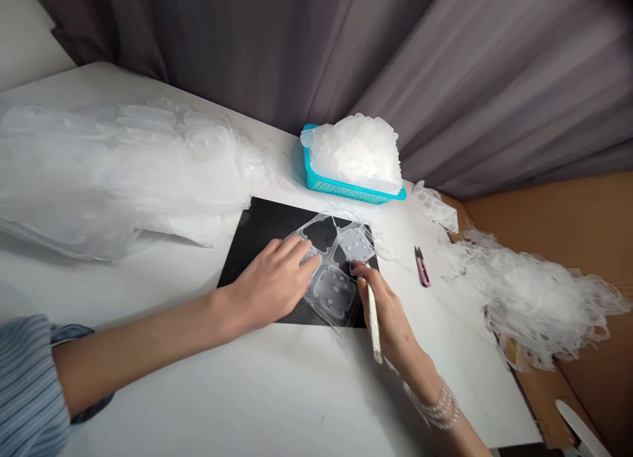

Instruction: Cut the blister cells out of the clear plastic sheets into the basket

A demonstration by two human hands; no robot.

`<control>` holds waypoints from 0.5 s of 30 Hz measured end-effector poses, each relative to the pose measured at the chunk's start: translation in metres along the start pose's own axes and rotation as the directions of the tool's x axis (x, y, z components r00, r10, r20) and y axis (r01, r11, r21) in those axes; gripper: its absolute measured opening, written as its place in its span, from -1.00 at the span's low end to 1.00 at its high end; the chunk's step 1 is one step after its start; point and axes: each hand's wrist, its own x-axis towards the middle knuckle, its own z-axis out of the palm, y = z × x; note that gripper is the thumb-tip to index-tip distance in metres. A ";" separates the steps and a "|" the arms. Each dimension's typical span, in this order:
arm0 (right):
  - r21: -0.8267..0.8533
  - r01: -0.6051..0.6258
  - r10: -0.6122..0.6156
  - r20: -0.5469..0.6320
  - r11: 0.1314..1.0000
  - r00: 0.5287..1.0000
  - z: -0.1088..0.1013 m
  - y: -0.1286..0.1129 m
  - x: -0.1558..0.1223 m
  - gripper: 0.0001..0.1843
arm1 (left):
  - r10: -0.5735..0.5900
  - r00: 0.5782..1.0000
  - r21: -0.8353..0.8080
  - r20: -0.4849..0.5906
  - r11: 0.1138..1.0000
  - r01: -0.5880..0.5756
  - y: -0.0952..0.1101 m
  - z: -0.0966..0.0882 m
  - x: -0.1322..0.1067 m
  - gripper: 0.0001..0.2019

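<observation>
A translucent plastic sheet (pixel 334 292) with rounded, cut-out panels lies on a black mat (pixel 254 246). My left hand (pixel 274 279) rests flat over the sheet's left part, fingers stretched out and pressing on it. In my right hand (pixel 383 305) is a slim, pen-like tool (pixel 373 328) with a whitish handle, gripped between thumb and fingers. Its working end meets the sheet near a right-hand panel, but the fingers hide the tip.
Behind the mat stands a blue basket (pixel 356 194) heaped with translucent pieces. A large pile of clear sheets (pixel 123 173) covers the left side. Pink-handled thread snips (pixel 422 269) lie right of the mat, beside tangled plastic offcuts (pixel 539 299) and a cardboard box (pixel 554 213).
</observation>
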 end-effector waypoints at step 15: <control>0.028 -0.001 -0.001 0.066 1.000 0.998 -0.032 -0.015 -0.026 -0.73 | 0.032 0.939 0.063 0.341 0.996 -0.057 -0.059 -0.010 0.037 -0.30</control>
